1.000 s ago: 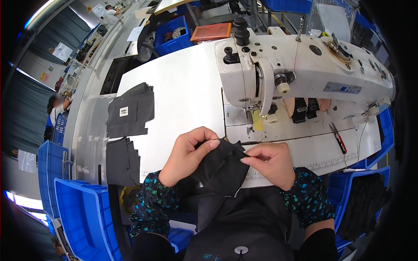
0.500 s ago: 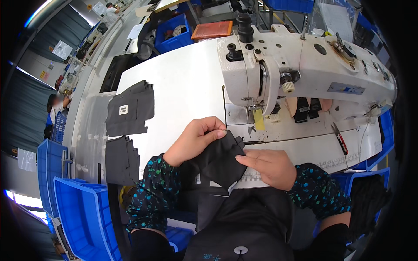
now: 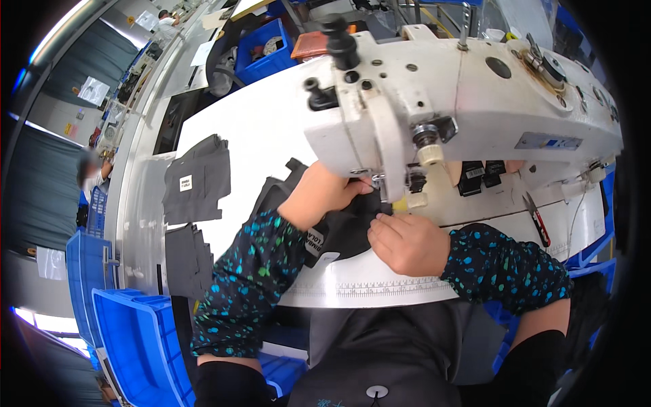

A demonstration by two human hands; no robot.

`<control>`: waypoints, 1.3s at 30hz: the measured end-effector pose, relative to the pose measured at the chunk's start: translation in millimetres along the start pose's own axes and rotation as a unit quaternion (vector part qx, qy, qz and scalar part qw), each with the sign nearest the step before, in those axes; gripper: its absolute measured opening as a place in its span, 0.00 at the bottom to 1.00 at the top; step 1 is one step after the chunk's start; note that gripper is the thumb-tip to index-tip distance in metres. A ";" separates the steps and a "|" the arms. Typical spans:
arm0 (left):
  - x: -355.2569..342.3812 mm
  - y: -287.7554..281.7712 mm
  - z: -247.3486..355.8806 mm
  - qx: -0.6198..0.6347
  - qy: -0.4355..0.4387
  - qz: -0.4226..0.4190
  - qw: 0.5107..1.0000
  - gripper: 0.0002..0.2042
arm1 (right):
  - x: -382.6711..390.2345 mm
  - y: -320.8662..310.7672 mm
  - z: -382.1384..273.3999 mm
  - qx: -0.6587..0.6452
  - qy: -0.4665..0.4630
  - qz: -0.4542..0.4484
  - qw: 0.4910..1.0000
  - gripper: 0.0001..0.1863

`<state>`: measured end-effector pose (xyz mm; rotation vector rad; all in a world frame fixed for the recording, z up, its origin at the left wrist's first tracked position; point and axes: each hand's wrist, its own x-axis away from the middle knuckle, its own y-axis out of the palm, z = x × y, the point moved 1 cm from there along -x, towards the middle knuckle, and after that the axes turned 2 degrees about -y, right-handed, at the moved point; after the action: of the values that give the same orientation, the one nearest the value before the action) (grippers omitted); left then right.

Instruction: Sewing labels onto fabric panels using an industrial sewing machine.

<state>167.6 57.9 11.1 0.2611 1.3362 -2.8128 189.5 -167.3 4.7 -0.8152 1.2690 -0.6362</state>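
- Workpiece: the dark fabric piece [image 3: 349,234] lies on the white surface [image 3: 264,102], its upper part at the needle end of the sewing machine [image 3: 488,115].
- Left hand [image 3: 322,193]: narrow, fingertips pinching the fabric's upper edge beside the needle end.
- Right hand [image 3: 409,244]: fingers curled against the fabric's right edge; a firm grip cannot be confirmed.
- Step in hand (judged): positioning the edge for stitching.
- Next move (judged): calls for aligning the edge beneath the needle, fingertips kept clear.
- Change from earlier frame: the fabric was held near the surface's front edge; both it and the left hand are now closer to the machine.
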 end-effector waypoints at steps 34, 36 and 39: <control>-19.2 -5.7 0.7 0.109 -0.097 -0.023 0.989 0.17 | -1.5 -2.3 5.0 0.028 0.072 0.035 0.996 0.04; -12.5 -11.8 5.1 0.132 -0.120 -0.030 0.984 0.16 | -1.1 -1.7 5.6 0.029 0.068 0.036 0.997 0.04; -1.0 -23.0 13.2 0.143 -0.133 -0.033 0.980 0.16 | -0.9 -0.3 5.3 0.030 0.068 0.040 0.996 0.04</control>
<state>164.7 62.2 37.1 -0.1569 0.9027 -2.9561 194.5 -165.8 6.0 -0.6783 1.3932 -0.6715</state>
